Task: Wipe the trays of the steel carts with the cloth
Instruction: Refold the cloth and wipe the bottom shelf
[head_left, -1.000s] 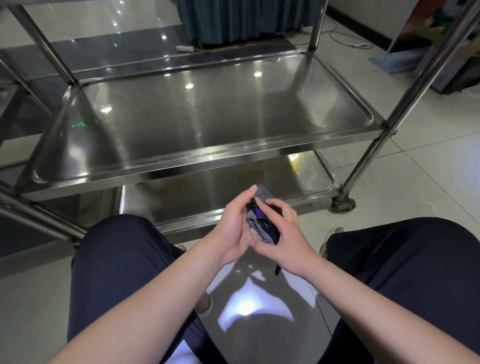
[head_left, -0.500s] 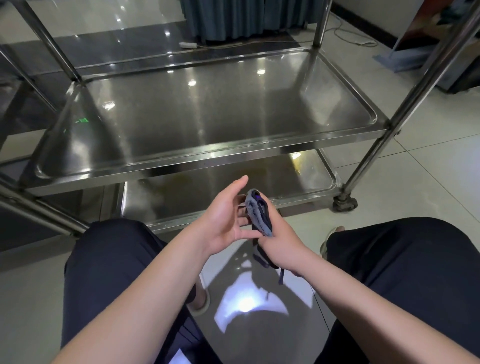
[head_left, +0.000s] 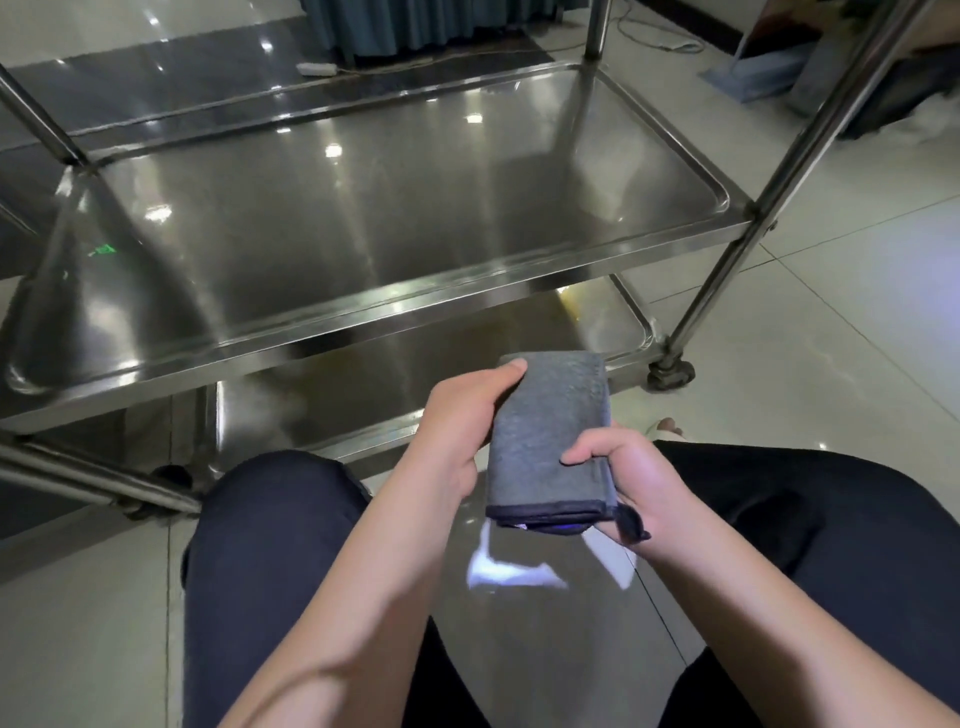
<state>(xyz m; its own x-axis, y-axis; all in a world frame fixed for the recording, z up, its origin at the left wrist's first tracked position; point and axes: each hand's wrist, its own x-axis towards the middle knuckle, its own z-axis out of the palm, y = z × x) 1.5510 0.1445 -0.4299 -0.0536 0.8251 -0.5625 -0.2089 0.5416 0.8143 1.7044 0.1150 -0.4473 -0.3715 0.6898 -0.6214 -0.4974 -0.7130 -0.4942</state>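
Both my hands, left (head_left: 457, 421) and right (head_left: 631, 475), grip the folded cloth (head_left: 550, 436) short of the cart's trays (head_left: 363, 312), so I judge all wiping remains.

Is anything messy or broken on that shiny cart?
Nothing looks broken. The lower tray has a yellowish patch near its far right corner, maybe a stain or only a reflection. The upper tray shows only light glare. Both hands hold the folded grey cloth in front of the cart.
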